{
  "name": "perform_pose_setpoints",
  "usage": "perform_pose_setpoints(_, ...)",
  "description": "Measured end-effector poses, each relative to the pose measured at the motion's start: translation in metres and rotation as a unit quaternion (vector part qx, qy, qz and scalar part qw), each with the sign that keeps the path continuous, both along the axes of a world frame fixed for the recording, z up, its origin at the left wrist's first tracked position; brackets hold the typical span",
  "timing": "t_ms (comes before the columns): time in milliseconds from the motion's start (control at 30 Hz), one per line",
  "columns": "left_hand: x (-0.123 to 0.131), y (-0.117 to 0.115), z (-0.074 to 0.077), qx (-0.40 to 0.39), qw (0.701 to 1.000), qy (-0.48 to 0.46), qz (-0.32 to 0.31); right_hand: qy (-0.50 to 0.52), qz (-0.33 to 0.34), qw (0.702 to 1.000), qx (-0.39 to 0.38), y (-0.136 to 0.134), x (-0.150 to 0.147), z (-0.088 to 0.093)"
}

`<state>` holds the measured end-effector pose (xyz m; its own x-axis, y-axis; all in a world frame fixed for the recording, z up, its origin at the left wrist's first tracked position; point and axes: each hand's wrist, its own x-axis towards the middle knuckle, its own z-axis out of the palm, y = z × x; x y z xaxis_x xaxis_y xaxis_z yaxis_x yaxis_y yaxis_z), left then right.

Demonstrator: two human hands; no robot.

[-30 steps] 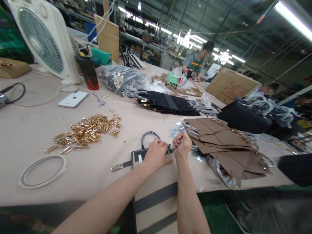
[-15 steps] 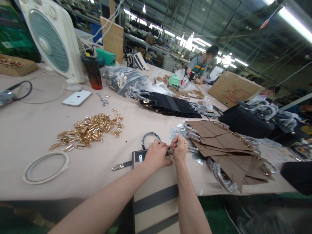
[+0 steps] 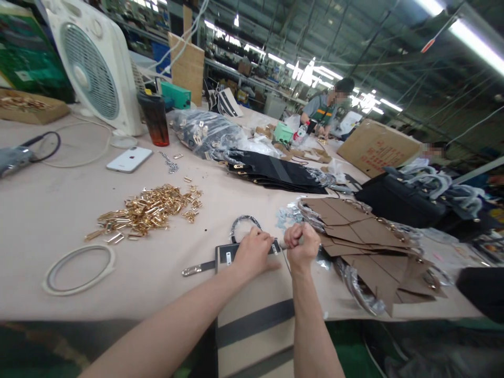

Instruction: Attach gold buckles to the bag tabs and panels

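A beige bag panel [image 3: 255,328] with dark bands lies over the table's front edge. Its dark top edge carries small silver plates [image 3: 229,258], a plastic-wrapped handle loop [image 3: 244,219] and a strap with a metal end [image 3: 192,270]. My left hand [image 3: 255,251] grips the panel at that edge, fingers bent over it and thumb stretched to the right. Just right of the panel's top corner, my right hand [image 3: 302,245] is closed in a fist. A pale piece shows at the fist, but its kind is unclear.
Gold metal fittings [image 3: 147,212] lie in a pile at left, above a tape roll [image 3: 51,286]. Brown panels [image 3: 354,226] are stacked at right, black panels [image 3: 271,170] behind. A phone [image 3: 129,159], a cup [image 3: 155,121] and a fan [image 3: 88,68] stand farther left. A co-worker [image 3: 325,107] sits beyond.
My right hand has gone from a pinch at the panel's top edge to a fist slightly farther right, uncovering a silver plate. My left hand stays on the panel. The view has shifted slightly.
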<state>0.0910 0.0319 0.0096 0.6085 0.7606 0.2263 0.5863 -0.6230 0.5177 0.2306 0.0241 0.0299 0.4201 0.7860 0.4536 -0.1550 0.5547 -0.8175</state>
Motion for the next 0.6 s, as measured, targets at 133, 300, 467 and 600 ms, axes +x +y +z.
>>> perform_pose_setpoints(133, 0.0, -0.001, 0.001, -0.008, 1.0, -0.004, -0.002, -0.037, -0.006, 0.999, -0.021, 0.001, -0.009, -0.005)
perform_pose_setpoints(300, 0.004, 0.0, -0.003, -0.004, 1.0, -0.017, 0.003, -0.01, -0.011, 0.995, -0.094, -0.001, -0.012, -0.023)
perform_pose_setpoints(467, -0.014, 0.003, -0.001, -0.008, 0.998, -0.033, -0.059, 0.115, -0.059, 0.991, -0.022, -0.027, 0.017, 0.01)
perform_pose_setpoints(600, -0.055, 0.001, 0.001, 0.011, 0.997, -0.051, -0.061, 0.131, -0.097, 0.987, 0.016, -0.055, 0.041, 0.037)
